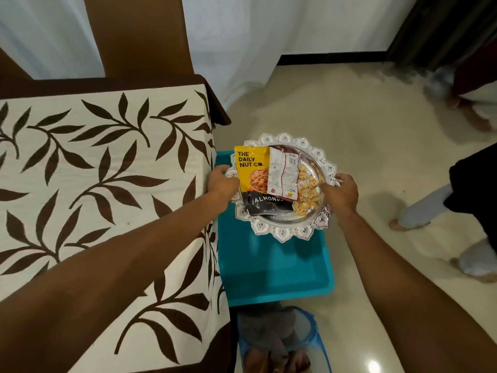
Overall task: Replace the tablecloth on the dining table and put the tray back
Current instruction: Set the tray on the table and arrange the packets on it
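Note:
A round silver tray (283,232) with a scalloped rim is held over a blue plastic stool (271,267), to the right of the dining table. My left hand (222,181) grips its left rim and my right hand (340,191) grips its right rim. On the tray lie a yellow and black almond packet (254,176), a white and maroon snack packet (285,173) and several pistachio shells (309,192). The table carries a cream tablecloth (88,168) with brown leaf print and a brown border.
A brown-covered chair back (139,33) stands behind the table against white curtains. A blue mesh basket (279,343) with clothes sits on the floor below the stool. Legs of other persons (419,211) stand on the beige tile floor at right.

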Available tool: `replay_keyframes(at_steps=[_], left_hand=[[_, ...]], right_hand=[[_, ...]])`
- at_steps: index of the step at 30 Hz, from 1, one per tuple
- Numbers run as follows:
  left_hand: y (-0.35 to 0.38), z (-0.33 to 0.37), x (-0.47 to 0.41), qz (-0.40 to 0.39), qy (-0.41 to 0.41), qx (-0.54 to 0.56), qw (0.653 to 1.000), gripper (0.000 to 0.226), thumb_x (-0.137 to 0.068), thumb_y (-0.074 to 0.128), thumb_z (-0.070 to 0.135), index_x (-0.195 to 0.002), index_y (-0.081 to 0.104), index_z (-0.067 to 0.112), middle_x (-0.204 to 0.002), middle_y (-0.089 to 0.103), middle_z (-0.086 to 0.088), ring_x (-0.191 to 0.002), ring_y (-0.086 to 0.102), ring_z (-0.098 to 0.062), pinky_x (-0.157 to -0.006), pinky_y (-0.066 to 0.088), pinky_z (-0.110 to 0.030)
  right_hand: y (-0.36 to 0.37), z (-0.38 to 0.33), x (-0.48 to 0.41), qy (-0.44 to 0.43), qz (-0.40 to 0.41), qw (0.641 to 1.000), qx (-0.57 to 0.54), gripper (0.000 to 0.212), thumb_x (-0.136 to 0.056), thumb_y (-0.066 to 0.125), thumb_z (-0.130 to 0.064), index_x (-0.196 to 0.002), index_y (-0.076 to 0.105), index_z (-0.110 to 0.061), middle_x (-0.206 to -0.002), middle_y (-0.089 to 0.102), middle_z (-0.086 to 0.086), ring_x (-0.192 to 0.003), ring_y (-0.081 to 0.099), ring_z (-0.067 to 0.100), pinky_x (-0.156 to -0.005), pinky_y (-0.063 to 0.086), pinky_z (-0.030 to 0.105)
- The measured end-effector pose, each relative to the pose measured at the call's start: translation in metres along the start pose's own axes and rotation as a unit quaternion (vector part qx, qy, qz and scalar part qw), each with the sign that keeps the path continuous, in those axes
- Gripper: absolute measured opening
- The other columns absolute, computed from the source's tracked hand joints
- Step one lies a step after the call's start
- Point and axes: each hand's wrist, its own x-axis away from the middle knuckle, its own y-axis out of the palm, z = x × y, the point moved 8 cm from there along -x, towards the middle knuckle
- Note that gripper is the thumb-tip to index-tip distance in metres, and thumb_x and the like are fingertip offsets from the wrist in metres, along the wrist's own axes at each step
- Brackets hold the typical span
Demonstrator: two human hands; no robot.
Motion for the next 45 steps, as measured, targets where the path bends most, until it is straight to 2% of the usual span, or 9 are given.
replay_keyframes(at_steps=[8, 12, 18, 20, 24, 32, 34, 37, 45], left_hand=[[-0.037, 0.028, 0.094, -0.005, 0.092, -0.019, 0.996, 0.057, -0.075, 0.082, 0.004, -0.122, 0.051, 0.014, -0.099, 0.063, -0.003, -0.076, 0.063, -0.012, -0.059, 0.052, -0.028], [-0.073, 0.036, 0.143, 0.025, 0.118, 0.017, 0.993, 0.062, -0.073, 0.081, -0.002, -0.126, 0.052, 0.011, -0.109, 0.065, -0.012, -0.086, 0.068, -0.022, -0.068, 0.058, -0.035], [-0.148, 0.039, 0.224, 0.057, 0.145, 0.041, 0.987, 0.053, -0.080, 0.078, 0.000, -0.126, 0.053, 0.011, -0.104, 0.063, -0.007, -0.082, 0.063, -0.014, -0.058, 0.051, -0.026], [-0.179, 0.032, 0.244, 0.081, 0.145, 0.052, 0.985, 0.055, -0.078, 0.080, 0.002, -0.126, 0.054, 0.012, -0.108, 0.063, -0.007, -0.089, 0.065, -0.019, -0.064, 0.057, -0.035], [-0.274, 0.003, 0.290, 0.156, 0.135, 0.066, 0.976, 0.052, -0.074, 0.083, 0.004, -0.118, 0.057, 0.015, -0.106, 0.064, -0.007, -0.092, 0.067, -0.024, -0.075, 0.061, -0.044], [-0.439, -0.085, 0.366, 0.264, 0.087, 0.101, 0.955, 0.053, -0.072, 0.084, 0.001, -0.119, 0.059, 0.009, -0.105, 0.069, -0.013, -0.089, 0.071, -0.030, -0.072, 0.062, -0.047], [-0.472, -0.107, 0.384, 0.282, 0.078, 0.109, 0.950, 0.054, -0.073, 0.083, -0.001, -0.121, 0.060, 0.006, -0.100, 0.069, -0.011, -0.081, 0.072, -0.027, -0.069, 0.062, -0.044], [-0.524, -0.142, 0.407, 0.310, 0.070, 0.110, 0.942, 0.048, -0.075, 0.081, -0.003, -0.117, 0.060, 0.008, -0.092, 0.067, -0.007, -0.073, 0.069, -0.020, -0.061, 0.059, -0.036], [-0.652, -0.223, 0.410, 0.311, 0.056, 0.122, 0.941, 0.058, -0.073, 0.084, 0.002, -0.125, 0.060, 0.008, -0.101, 0.068, -0.012, -0.084, 0.071, -0.027, -0.076, 0.062, -0.048]], right_hand=[[-0.066, -0.041, 0.068, -0.088, 0.001, 0.996, -0.025, 0.064, -0.078, 0.083, -0.019, -0.136, 0.058, -0.011, -0.135, 0.062, 0.005, -0.122, 0.059, 0.022, -0.095, 0.046, 0.028], [-0.086, -0.061, 0.106, -0.124, -0.010, 0.991, -0.042, 0.070, -0.066, 0.085, -0.028, -0.132, 0.063, -0.016, -0.126, 0.068, 0.005, -0.110, 0.067, 0.025, -0.096, 0.056, 0.044], [-0.097, -0.108, 0.195, -0.182, -0.053, 0.980, -0.057, 0.053, -0.071, 0.083, -0.016, -0.123, 0.068, -0.016, -0.110, 0.072, 0.002, -0.093, 0.070, 0.021, -0.085, 0.059, 0.038], [-0.090, -0.122, 0.222, -0.200, -0.070, 0.976, -0.052, 0.049, -0.074, 0.082, -0.012, -0.121, 0.069, -0.015, -0.104, 0.071, 0.002, -0.089, 0.068, 0.020, -0.080, 0.058, 0.034], [-0.049, -0.158, 0.298, -0.253, -0.133, 0.957, -0.056, 0.046, -0.078, 0.080, -0.009, -0.122, 0.070, -0.014, -0.099, 0.070, -0.001, -0.082, 0.066, 0.017, -0.061, 0.048, 0.021], [0.065, -0.195, 0.443, -0.329, -0.251, 0.910, -0.022, 0.060, -0.080, 0.083, -0.017, -0.135, 0.060, -0.012, -0.122, 0.067, 0.002, -0.097, 0.062, 0.012, -0.076, 0.053, 0.027], [0.089, -0.196, 0.477, -0.337, -0.266, 0.903, -0.017, 0.056, -0.081, 0.082, -0.018, -0.132, 0.061, -0.012, -0.110, 0.062, -0.004, -0.097, 0.057, 0.011, -0.075, 0.046, 0.024], [0.131, -0.190, 0.533, -0.347, -0.290, 0.892, -0.012, 0.047, -0.077, 0.084, -0.020, -0.121, 0.067, -0.019, -0.100, 0.064, -0.010, -0.093, 0.066, 0.015, -0.082, 0.056, 0.036], [0.224, -0.177, 0.645, -0.336, -0.295, 0.894, 0.013, 0.072, -0.064, 0.084, -0.040, -0.129, 0.064, -0.021, -0.120, 0.069, -0.003, -0.104, 0.067, 0.017, -0.089, 0.058, 0.041]])
